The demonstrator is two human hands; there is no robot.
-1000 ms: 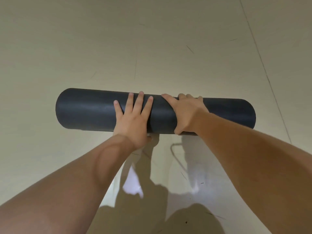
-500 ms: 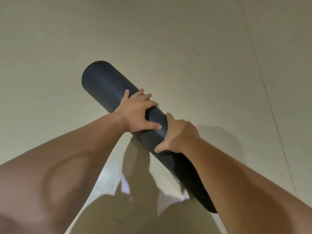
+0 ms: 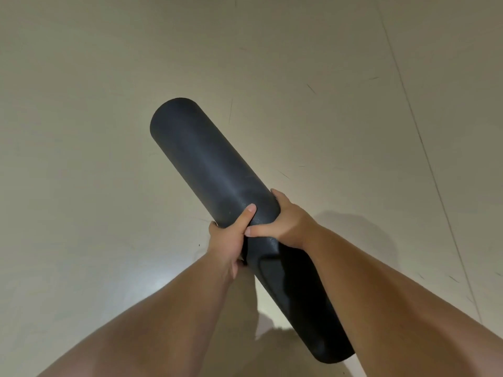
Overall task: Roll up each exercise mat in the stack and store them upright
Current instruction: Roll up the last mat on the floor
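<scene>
From my remote feed, I saw the left hand [image 3: 228, 239] and right hand [image 3: 287, 223] grasping a rolled black exercise mat [image 3: 206, 164] mid-length, slanted, apparently clear of the beige floor [image 3: 109, 104].

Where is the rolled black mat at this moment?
In the head view the rolled black mat runs diagonally through the centre, gripped near its middle by the left hand and right hand, with the pale floor behind.

Floor [image 3: 103, 137]: pale beige, smooth. One thin seam line [image 3: 435, 180] well right of my right hand [image 3: 288, 224]. Short dark scuffs [image 3: 311, 88] beyond it. Soft shadow [image 3: 353, 235] just beside it.
</scene>
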